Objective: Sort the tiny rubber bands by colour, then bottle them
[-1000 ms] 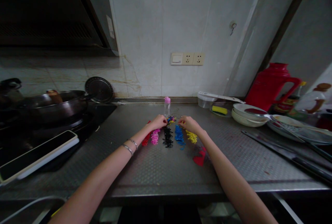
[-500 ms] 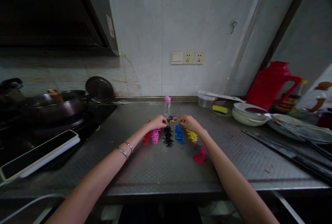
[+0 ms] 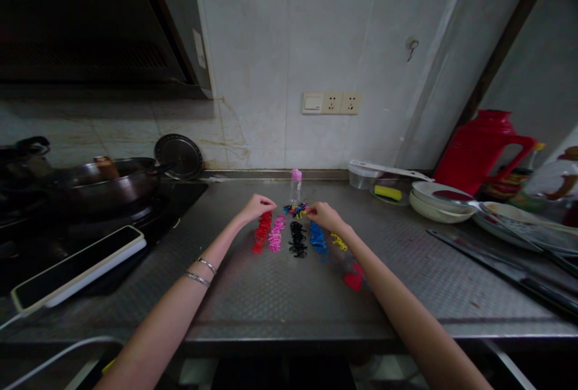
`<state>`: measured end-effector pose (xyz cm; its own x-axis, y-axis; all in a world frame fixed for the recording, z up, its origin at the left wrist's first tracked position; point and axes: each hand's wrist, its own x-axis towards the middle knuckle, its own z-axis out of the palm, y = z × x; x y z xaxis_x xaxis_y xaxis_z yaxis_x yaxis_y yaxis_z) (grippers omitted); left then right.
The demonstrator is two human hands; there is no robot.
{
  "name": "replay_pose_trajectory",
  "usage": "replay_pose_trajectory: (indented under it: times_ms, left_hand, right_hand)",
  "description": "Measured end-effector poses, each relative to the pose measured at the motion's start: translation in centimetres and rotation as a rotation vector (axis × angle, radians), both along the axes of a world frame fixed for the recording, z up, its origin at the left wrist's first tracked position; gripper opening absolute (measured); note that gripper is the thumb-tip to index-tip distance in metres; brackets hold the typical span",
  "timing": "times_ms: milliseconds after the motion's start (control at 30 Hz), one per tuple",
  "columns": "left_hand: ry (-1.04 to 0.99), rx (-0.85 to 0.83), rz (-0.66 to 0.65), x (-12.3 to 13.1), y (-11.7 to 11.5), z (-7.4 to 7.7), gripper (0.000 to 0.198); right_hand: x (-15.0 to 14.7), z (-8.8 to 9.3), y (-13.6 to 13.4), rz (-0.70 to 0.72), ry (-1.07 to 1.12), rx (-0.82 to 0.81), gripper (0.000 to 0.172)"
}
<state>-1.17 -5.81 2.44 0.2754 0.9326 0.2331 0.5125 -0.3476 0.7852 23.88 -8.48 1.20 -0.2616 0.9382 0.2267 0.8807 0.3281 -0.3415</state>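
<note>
Small elastic bands lie sorted by colour in rows on the steel counter: a red row, a pink row, a black row, a blue row and a yellow row. A mixed heap of bands sits behind them. My left hand hovers at the far end of the red row, fingers pinched. My right hand pinches at the right edge of the mixed heap. What either pinch holds is too small to see.
A small clear bottle with a pink cap stands behind the heap. A red lid lies beside my right forearm. Wok and phone sit left; bowls, plates and a red thermos right.
My left hand has drawn back from the mixed heap to the far end of the red row. My right hand has stayed at the heap. The view shifted slightly.
</note>
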Motion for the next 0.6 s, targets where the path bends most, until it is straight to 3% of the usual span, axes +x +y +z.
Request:
replay_pose_trajectory:
  times_ms: [200, 600]
  left_hand:
    - [-0.024, 0.005, -0.019, -0.2, 0.2, -0.4, 0.027]
    - [-0.009, -0.012, -0.010, 0.3, -0.2, -0.4, 0.029]
  right_hand:
    - [-1.9, 0.1, -0.1, -0.090, -0.133, -0.017, 0.019]
    - [-2.5, 0.4, 0.8, -0.073, -0.206, -0.029, 0.019]
